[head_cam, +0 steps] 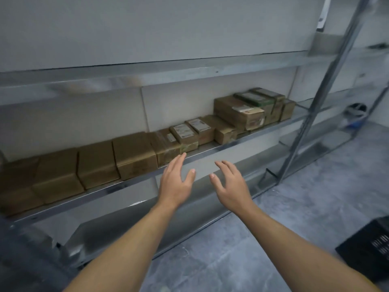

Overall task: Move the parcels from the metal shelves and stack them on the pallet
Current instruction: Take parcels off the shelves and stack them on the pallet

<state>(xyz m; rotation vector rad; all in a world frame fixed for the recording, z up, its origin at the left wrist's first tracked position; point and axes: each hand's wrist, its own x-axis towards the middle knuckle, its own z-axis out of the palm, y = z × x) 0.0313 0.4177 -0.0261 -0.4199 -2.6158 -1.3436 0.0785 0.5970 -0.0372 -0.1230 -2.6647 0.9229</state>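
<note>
Several brown cardboard parcels stand in a row on the middle metal shelf point(210, 151), from a plain box point(134, 154) at the left to a taller stack point(239, 111) at the right. A taped parcel point(168, 147) with two small labelled boxes point(184, 132) on it lies just beyond my fingertips. My left hand point(175, 184) and my right hand point(229, 186) are stretched out side by side in front of the shelf edge, fingers spread, holding nothing. No pallet is in view.
An upper shelf point(147, 74) runs above the parcels and a lower shelf point(126, 224) below them. A slanted metal upright point(315, 106) stands at the right. A black crate point(368, 247) sits on the grey floor at the lower right.
</note>
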